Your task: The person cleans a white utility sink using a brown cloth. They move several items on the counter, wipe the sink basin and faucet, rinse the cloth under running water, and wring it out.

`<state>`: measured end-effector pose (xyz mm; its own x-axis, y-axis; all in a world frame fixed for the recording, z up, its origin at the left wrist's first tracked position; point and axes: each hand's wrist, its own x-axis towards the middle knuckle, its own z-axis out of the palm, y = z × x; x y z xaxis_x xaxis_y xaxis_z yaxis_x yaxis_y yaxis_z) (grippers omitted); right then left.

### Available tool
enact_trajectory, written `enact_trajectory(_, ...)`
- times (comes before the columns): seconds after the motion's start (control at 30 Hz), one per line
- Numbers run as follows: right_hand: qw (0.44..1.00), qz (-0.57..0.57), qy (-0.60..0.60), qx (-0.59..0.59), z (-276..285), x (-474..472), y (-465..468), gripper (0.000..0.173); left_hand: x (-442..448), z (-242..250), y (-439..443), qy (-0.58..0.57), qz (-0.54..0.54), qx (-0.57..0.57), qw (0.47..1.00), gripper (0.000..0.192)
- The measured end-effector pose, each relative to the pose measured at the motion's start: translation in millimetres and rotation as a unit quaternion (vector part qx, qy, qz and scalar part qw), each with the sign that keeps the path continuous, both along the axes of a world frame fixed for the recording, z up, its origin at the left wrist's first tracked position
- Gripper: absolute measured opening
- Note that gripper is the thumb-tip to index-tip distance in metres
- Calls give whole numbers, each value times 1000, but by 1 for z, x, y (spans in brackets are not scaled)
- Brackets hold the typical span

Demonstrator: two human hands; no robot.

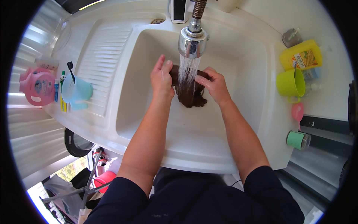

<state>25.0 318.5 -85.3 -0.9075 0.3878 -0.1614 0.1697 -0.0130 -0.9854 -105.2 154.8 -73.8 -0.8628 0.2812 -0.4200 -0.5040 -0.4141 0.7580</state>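
A dark brown wet cloth (190, 98) hangs bunched between my hands inside the white sink basin (145, 117). My left hand (162, 78) has the cloth's left end against its palm side, with two fingertips raised above it; the fingers behind the cloth are hidden. At the upper right end, my right hand (214, 84) pinches the cloth between thumb and fingers. Water runs in many streams from the chrome faucet head (192, 43) onto the cloth's middle. The lower folds hang close to the basin floor; whether they touch it I cannot tell.
Left of the basin lie a ribbed drainboard (106, 61), a blue cup (77, 88) with a black toothbrush (71, 71), and a pink detergent jug (40, 86). On the right rim stand a lime-green mug (288, 82), a yellow bottle (302, 54) and a green-labelled jar (298, 140).
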Motion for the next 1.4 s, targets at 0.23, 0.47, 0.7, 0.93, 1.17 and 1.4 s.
enact_trajectory(0.23,915,-92,221,325,89,-27,-127,22,35,-55,-12,-12,-179,466,867,35)
enact_trajectory(0.47,940,-231,134,212,12,-58,-68,16,42,-25,18,-144,-113,-54,982,24)
enact_trajectory(0.7,907,-227,133,329,-4,-49,-78,14,34,-16,11,-188,-139,-43,971,21)
enact_trajectory(0.93,990,-27,121,-67,15,-60,11,46,30,41,8,131,-191,-143,962,40)
enact_trajectory(1.17,995,75,-6,-70,-9,-32,-6,44,18,55,0,309,-124,-130,934,58)
enact_trajectory(1.4,986,-96,52,-128,14,3,-20,21,11,37,2,158,-24,-21,987,70)
